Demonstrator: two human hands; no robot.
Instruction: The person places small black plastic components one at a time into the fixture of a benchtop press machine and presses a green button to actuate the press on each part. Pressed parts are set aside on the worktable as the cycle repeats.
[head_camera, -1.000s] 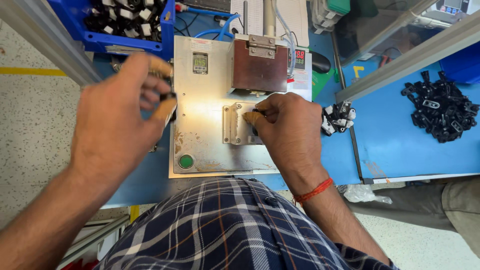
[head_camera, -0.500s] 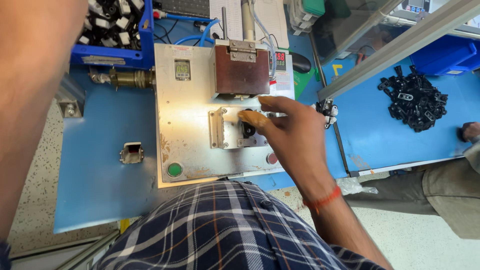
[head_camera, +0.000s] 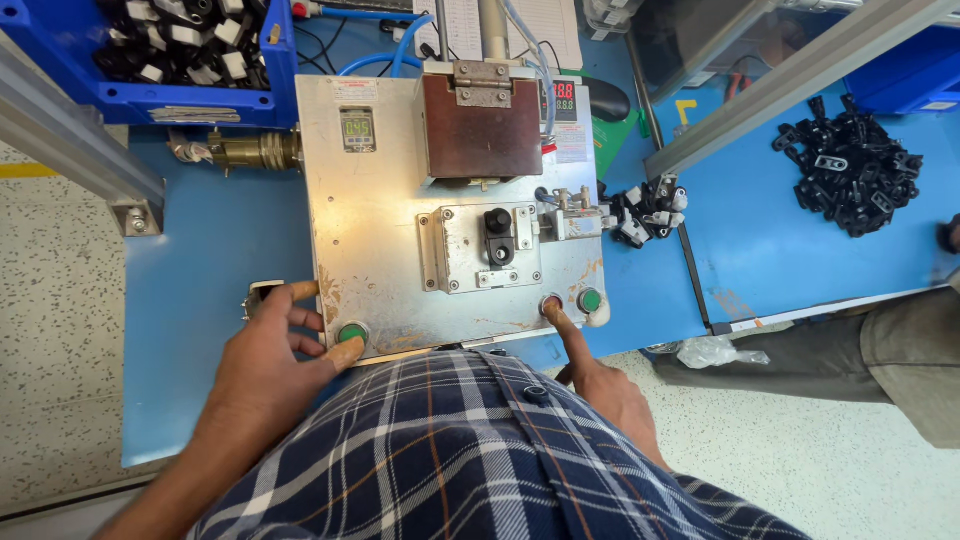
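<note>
Bare metal plate lies open between the left hand at the green button and the fixture holding a black part. The brown block overhangs the fixture from behind. The clamp and loose black parts crowd the right side. Blue tabletop left of the plate is open up to the brass fitting and blue bin.

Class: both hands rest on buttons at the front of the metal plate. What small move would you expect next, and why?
Probably keep both pressed: the left hand thumb covers the green button, the right hand finger the red button, and a black part sits in the fixture.
</note>
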